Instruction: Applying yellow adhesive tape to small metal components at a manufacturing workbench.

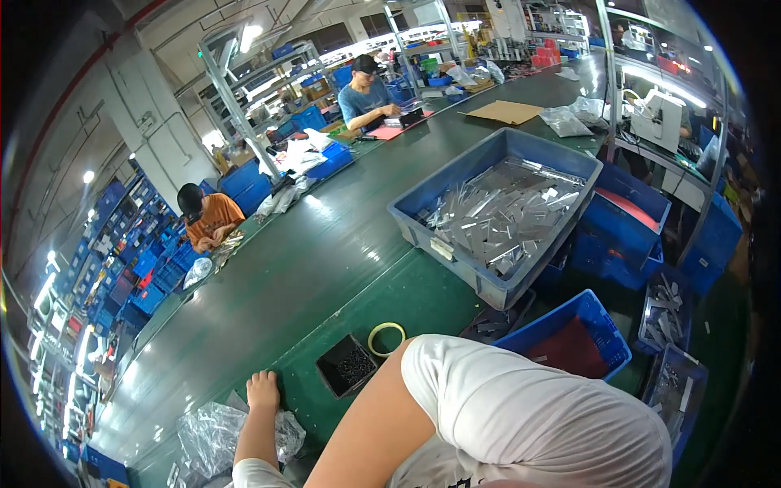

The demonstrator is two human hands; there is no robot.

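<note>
My left hand (263, 390) rests palm down on the green bench top, its fingers pointing away from me and nothing visible in them. Crumpled clear plastic bags (210, 435) lie beside and under that forearm. To the right of the hand is a small black box (346, 366) of tiny dark parts, probably screws. A roll of yellowish tape (386, 328) lies flat just beyond the box. My right arm (370, 415), in a white sleeve, bends down toward the lower edge; its hand is out of the picture.
A large blue-grey bin (419, 236) full of flat metal strips stands on the bench. Blue crates (610, 325) and trays of metal pieces (663, 309) are at the right. Two people (364, 102) work across the conveyor belt (268, 281). Cardboard (504, 112) lies farther off.
</note>
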